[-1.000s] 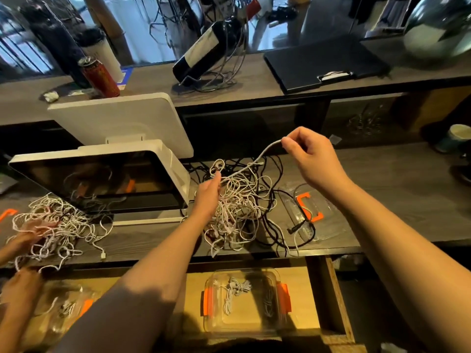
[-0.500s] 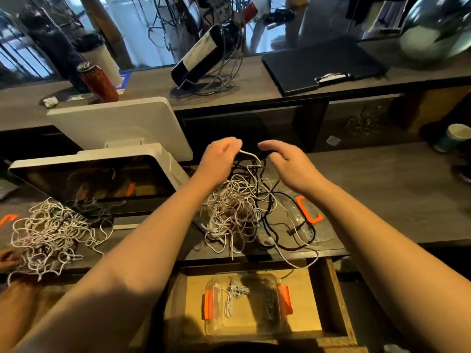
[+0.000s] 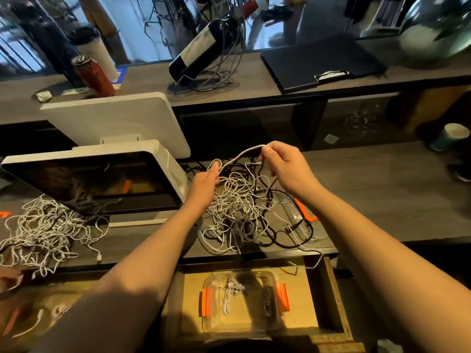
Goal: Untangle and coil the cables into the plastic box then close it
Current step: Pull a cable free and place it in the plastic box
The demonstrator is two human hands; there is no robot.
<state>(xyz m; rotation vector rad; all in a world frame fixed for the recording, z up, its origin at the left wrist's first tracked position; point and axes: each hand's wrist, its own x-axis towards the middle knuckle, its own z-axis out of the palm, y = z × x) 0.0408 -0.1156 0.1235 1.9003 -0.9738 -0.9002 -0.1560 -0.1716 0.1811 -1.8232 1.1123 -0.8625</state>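
A tangle of white and black cables [image 3: 244, 207] lies on the dark wooden counter. My left hand [image 3: 204, 187] pinches a white cable [image 3: 242, 156] just above the pile. My right hand [image 3: 285, 166] pinches the same cable a short way along, lifting it into an arch. In the open drawer below sits the clear plastic box [image 3: 211, 324] with orange clips, holding a coiled white cable [image 3: 230, 289] and a coiled black one [image 3: 266, 299]. Its clear lid [image 3: 300, 220] with an orange clip lies on the counter, partly under the cables.
A white point-of-sale screen [image 3: 102, 179] stands left of the pile. A second heap of white cables [image 3: 48, 230] lies far left, with another person's hand [image 3: 10, 276] at the edge. A bottle holder, red can and black clipboard sit on the upper shelf; a cup [image 3: 451, 136] stands far right.
My hands were close together over the top of the pile. They have since drawn apart, raising a stretch of white cable between them. The other person's hands dropped lower at the left.
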